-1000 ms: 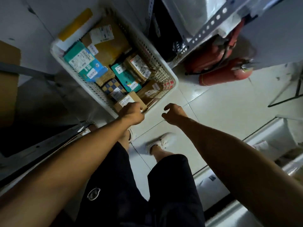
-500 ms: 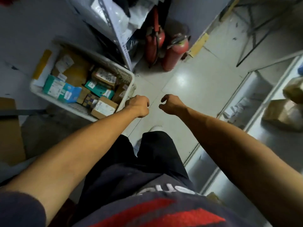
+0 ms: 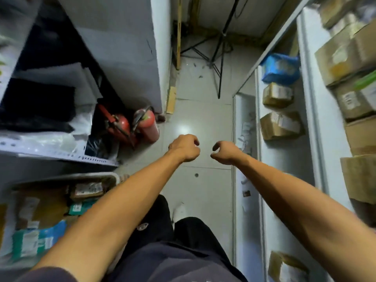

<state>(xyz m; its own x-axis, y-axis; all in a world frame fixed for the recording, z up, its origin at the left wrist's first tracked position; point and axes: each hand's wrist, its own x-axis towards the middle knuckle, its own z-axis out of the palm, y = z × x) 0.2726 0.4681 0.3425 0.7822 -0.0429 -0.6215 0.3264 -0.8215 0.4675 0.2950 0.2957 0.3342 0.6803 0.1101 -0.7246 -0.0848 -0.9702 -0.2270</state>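
The left hand [image 3: 184,148] and the right hand [image 3: 226,152] are held out side by side, apart, above the middle of the tiled floor [image 3: 205,186]. Left hand: fingers curled together into the palm, holding nothing. Right hand: fingers hooked, thumb tip slightly apart from the fingertips, holding nothing. The white basket [image 3: 81,177] stands at the floor's left edge, beneath the left forearm, filled with labelled parcels [image 3: 87,190]. Two red fire extinguishers [image 3: 147,126] stand at the left edge, further along. Brown cartons [image 3: 279,125] sit on the shelving [image 3: 284,169] along the right edge.
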